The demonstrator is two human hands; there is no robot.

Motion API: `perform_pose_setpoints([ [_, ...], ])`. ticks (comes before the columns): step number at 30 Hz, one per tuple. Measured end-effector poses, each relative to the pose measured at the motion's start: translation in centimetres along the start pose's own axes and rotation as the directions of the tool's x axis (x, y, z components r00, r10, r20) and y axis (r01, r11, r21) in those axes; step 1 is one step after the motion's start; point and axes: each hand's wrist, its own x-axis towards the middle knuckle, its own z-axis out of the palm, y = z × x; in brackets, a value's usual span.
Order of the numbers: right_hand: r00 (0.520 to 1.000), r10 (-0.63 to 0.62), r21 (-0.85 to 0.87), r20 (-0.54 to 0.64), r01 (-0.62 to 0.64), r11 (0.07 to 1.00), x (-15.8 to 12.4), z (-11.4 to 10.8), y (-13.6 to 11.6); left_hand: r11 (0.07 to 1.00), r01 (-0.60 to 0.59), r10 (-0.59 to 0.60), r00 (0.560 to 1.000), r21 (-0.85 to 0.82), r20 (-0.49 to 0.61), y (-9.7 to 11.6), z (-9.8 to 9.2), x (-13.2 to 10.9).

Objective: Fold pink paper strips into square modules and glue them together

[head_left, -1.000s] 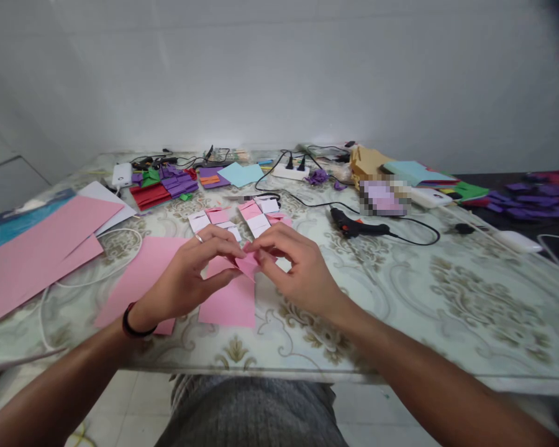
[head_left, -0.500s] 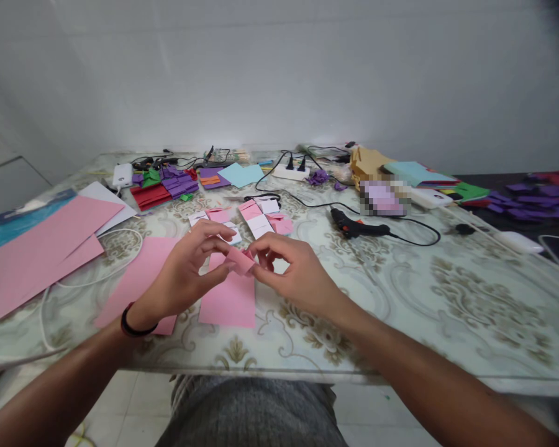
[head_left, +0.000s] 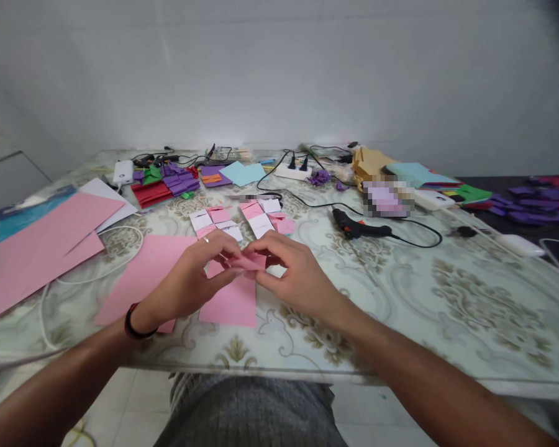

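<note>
A small folded piece of pink paper (head_left: 248, 263) is held between my two hands, above the table's near middle. My left hand (head_left: 193, 273) pinches its left side between thumb and fingers. On its right side, the thumb and fingers of my right hand (head_left: 295, 267) are closed. Below them lies a flat pink sheet (head_left: 230, 304), partly hidden by the hands. Another pink sheet (head_left: 142, 273) lies under my left wrist. Just beyond my fingers are two pink-and-white folded paper pieces, one on the left (head_left: 214, 220) and one on the right (head_left: 258, 217).
A black glue gun (head_left: 361, 226) with its cord lies to the right. Large pink sheets (head_left: 51, 242) and a white cable (head_left: 44, 316) are at left. Behind stand a white power strip (head_left: 292, 172), purple folded strips (head_left: 179, 181) and a tan paper stack (head_left: 370, 162).
My hands have drawn closer together, and my left fingers have come down over the pink paper. The paper has turned to a flatter angle.
</note>
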Motion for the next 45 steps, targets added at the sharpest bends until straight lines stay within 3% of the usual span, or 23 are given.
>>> perform_pose_setpoints([
  [5,0.998,0.004,0.140,0.069,-0.014,0.990,0.1,-0.5,-0.1,0.999,-0.037,0.036,0.999,-0.033,-0.035,-0.4,-0.3,0.0],
  [10,0.989,0.059,0.291,0.133,-0.096,0.952,0.3,-1.2,0.2,0.972,-0.043,0.015,0.992,-0.230,-0.122,-0.5,-0.5,0.1],
  [15,0.996,0.074,0.172,-0.055,-0.063,0.983,0.7,-1.2,0.4,0.960,-0.045,-0.001,0.986,-0.275,-0.165,-0.9,-0.5,0.2],
  [18,0.992,-0.031,0.072,-0.125,0.041,0.997,0.7,-1.1,0.4,0.968,-0.059,0.024,0.989,-0.244,-0.144,-1.1,-0.8,0.1],
  [21,0.966,-0.166,-0.115,-0.200,0.145,0.983,0.5,-1.0,0.4,0.995,-0.011,0.007,0.999,-0.096,-0.044,-0.6,-1.2,-0.2],
  [23,0.950,-0.242,-0.224,-0.196,0.196,0.955,0.3,-0.9,0.5,1.000,0.000,0.000,1.000,0.008,0.010,0.0,-1.3,-0.4],
  [26,0.948,-0.292,-0.299,-0.128,0.244,0.922,0.1,-0.6,0.7,0.990,-0.076,0.073,0.997,0.115,0.034,0.6,-1.2,-0.4],
  [31,0.967,-0.239,-0.259,-0.091,0.209,0.943,-0.1,0.0,0.8,0.961,-0.167,0.164,0.986,0.222,0.035,0.6,-0.6,0.1],
  [37,0.979,-0.173,-0.207,-0.110,0.148,0.967,-0.2,0.2,0.5,0.975,-0.112,0.111,0.994,0.194,0.018,0.5,-0.7,0.0],
  [45,0.970,-0.216,-0.184,-0.108,0.194,0.964,-0.2,0.1,0.9,0.990,-0.055,0.049,0.998,0.133,0.050,0.3,-0.9,-0.1],
])
